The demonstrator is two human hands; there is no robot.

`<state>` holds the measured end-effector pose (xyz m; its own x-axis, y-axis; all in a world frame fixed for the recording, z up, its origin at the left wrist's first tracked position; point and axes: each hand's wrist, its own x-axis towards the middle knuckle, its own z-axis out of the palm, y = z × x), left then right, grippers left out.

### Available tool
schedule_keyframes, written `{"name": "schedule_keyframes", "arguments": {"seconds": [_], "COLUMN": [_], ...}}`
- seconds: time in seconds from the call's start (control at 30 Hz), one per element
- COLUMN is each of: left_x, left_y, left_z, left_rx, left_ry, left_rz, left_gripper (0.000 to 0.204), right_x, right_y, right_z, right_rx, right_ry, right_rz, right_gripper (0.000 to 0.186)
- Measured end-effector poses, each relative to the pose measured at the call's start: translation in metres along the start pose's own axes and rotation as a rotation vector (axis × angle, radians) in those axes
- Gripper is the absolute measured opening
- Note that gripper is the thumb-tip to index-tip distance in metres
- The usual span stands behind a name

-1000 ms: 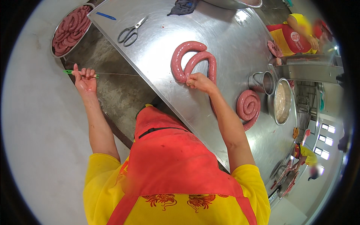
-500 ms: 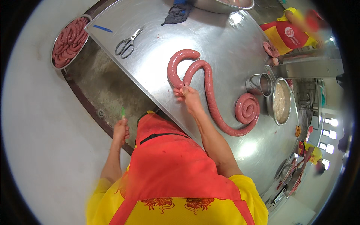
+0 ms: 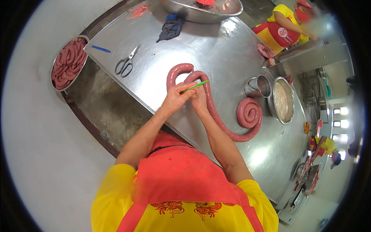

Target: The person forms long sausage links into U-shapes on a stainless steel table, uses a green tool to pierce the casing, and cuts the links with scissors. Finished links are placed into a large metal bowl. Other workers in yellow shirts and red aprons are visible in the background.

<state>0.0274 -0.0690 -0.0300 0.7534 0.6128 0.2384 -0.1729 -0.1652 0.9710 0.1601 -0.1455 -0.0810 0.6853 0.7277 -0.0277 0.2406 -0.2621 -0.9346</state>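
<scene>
A long pink-red sausage (image 3: pixel 209 101) snakes over the steel table, its far end curled in a hook and its near end wound in a spiral. My right hand (image 3: pixel 198 101) is closed on it just past the hook, partly hidden where the two hands meet. Pressed up beside it, my left hand (image 3: pixel 174 99) is closed and pinches a thin green strip (image 3: pixel 199 84). The strip slants up to the right, above my right hand and across the sausage. My fingers hide the gripped part of the sausage.
Scissors (image 3: pixel 126 66), a blue pen-like stick (image 3: pixel 101 49) and a dark cloth (image 3: pixel 170 30) lie farther off. A large steel bowl (image 3: pixel 185 14) stands behind. Right are a metal pitcher (image 3: pixel 253 88) and a basin of pale mix (image 3: pixel 284 101). A tub of sausages (image 3: pixel 69 63) is left; co-workers stand beyond.
My left hand has risen from over the floor beside the table to join the right at the sausage, bringing the green strip along. My right hand keeps its hold. The view has shifted slightly.
</scene>
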Motion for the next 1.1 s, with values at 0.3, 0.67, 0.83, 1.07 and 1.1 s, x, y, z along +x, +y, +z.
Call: {"name": "schedule_keyframes", "arguments": {"seconds": [0.3, 0.67, 0.83, 1.07, 1.1], "left_x": [0.019, -0.102, -0.176, -0.08, -0.054], "left_y": [0.158, 0.14, 0.086, 0.037, 0.028], "left_z": [-0.069, -0.212, -0.153, -0.06, -0.06], "left_rx": [-0.638, -0.614, -0.208, 0.233, 0.318], "left_ry": [0.594, 0.72, 0.418, 0.026, 0.026], "left_rz": [-0.26, -0.269, -1.258, -0.667, -0.499], "left_gripper": [0.03, 0.041, 0.043, 0.034, 0.036], "right_x": [-0.019, -0.004, -0.003, -0.025, -0.025], "right_y": [0.001, 0.021, 0.022, -0.007, -0.009], "right_z": [-0.015, 0.005, 0.011, -0.006, -0.008], "right_rx": [-0.553, -0.563, 0.649, -0.516, -0.596], "right_ry": [-0.157, -0.187, -0.225, -0.017, 0.073], "right_rz": [0.004, 0.06, 0.867, -0.258, -0.44], "right_gripper": [0.019, 0.02, 0.016, 0.005, 0.005]}}
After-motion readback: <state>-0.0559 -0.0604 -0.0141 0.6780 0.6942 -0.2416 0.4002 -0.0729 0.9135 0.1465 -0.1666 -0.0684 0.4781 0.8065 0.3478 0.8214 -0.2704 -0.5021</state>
